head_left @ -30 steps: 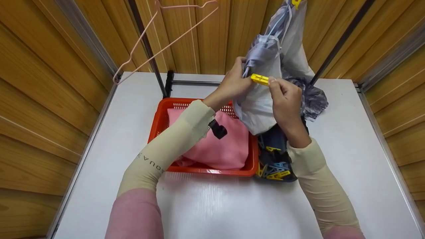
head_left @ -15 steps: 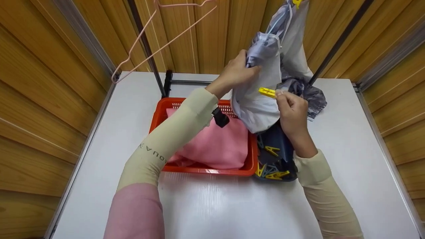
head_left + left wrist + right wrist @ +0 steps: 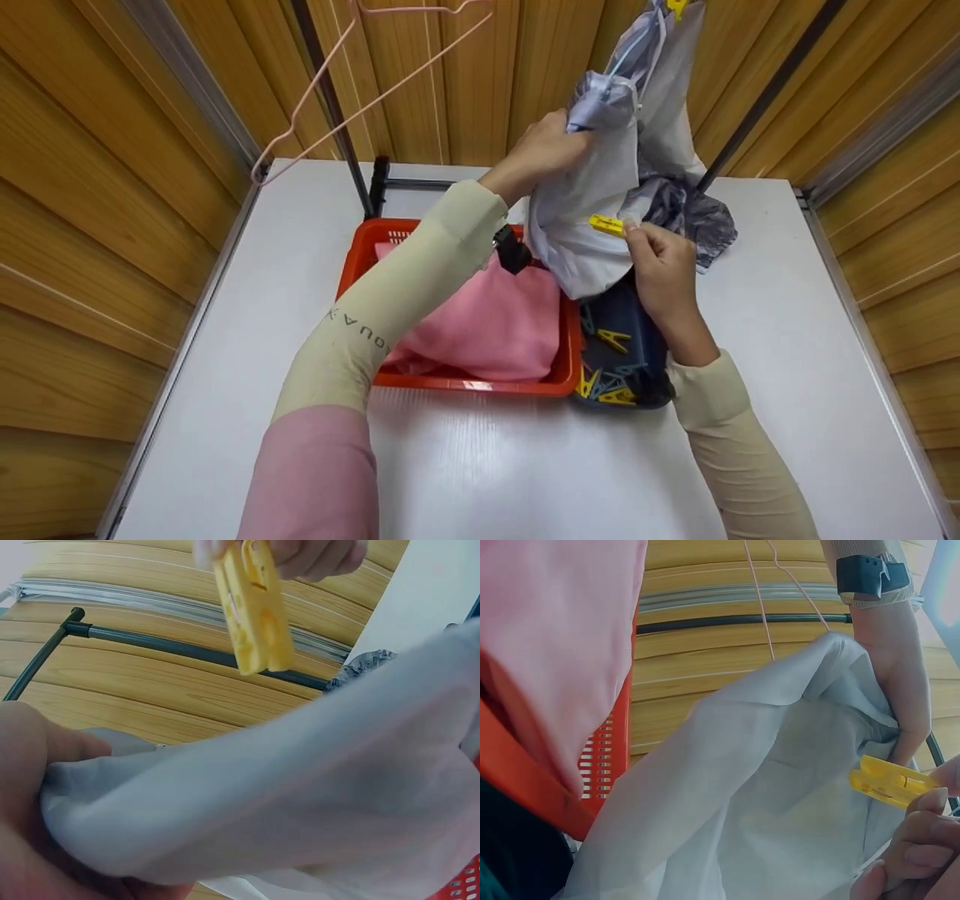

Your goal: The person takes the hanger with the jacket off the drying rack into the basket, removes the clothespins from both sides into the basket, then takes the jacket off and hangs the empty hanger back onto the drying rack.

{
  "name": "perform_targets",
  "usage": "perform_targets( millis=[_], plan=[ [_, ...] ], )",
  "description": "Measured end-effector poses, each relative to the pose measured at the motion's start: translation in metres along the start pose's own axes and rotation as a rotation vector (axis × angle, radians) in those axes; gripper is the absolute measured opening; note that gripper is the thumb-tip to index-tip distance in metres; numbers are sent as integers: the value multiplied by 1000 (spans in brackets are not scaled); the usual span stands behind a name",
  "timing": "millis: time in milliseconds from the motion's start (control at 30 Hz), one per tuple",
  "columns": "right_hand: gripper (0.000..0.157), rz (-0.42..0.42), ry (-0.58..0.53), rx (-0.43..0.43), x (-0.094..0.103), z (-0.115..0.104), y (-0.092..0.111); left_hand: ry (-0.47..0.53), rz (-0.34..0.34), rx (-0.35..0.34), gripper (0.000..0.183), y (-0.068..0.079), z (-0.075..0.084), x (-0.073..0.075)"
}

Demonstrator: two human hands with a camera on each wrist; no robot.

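Observation:
A pale grey-white garment (image 3: 592,187) hangs from a light blue hanger (image 3: 626,52), bunched at its upper left corner. My left hand (image 3: 547,148) grips that bunched cloth; in the left wrist view its fingers and thumb (image 3: 22,787) are curled round the fabric. A yellow clothespin (image 3: 607,225) is pinched between thumb and fingers of my right hand (image 3: 666,274), in front of the garment and apart from it in the left wrist view. Another yellow clothespin (image 3: 677,7) sits at the garment's top.
A red basket (image 3: 480,386) with pink cloth (image 3: 495,322) stands below the left arm. Beside it a dark bin (image 3: 637,330) holds several yellow and blue clothespins. A pink hanger (image 3: 300,112) hangs at left on a black rack (image 3: 772,97). Dark lacy cloth (image 3: 709,225) hangs behind the garment.
My left hand has moved up and to the right along the garment, still gripping the cloth. My right hand has drawn down and slightly right with the clothespin, away from the left hand.

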State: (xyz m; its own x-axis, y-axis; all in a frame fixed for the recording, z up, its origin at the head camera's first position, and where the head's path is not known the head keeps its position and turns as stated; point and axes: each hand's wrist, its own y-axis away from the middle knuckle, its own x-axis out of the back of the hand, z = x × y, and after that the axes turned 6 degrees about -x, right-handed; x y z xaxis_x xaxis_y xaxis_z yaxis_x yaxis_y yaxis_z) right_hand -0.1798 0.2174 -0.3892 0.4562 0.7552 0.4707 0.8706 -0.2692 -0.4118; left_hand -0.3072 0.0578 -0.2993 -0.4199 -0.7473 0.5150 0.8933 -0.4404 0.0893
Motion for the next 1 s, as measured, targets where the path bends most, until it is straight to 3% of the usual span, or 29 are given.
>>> perform_targets(
  millis=[133, 300, 600, 1000],
  plan=[
    [51, -7, 10, -28, 3, 7, 2, -55, 32, -35, 27, -3, -3, 0],
    [48, -21, 30, -80, 9, 5, 8, -29, 44, -41, 19, -3, -7, 1],
    [48, -52, 96, -105, 10, 33, 13, -33, 74, -43, 23, -2, -11, 7],
    [41, -252, 191, -148, 18, 52, 23, -48, 77, -50, 19, -2, -19, 18]
  ],
)
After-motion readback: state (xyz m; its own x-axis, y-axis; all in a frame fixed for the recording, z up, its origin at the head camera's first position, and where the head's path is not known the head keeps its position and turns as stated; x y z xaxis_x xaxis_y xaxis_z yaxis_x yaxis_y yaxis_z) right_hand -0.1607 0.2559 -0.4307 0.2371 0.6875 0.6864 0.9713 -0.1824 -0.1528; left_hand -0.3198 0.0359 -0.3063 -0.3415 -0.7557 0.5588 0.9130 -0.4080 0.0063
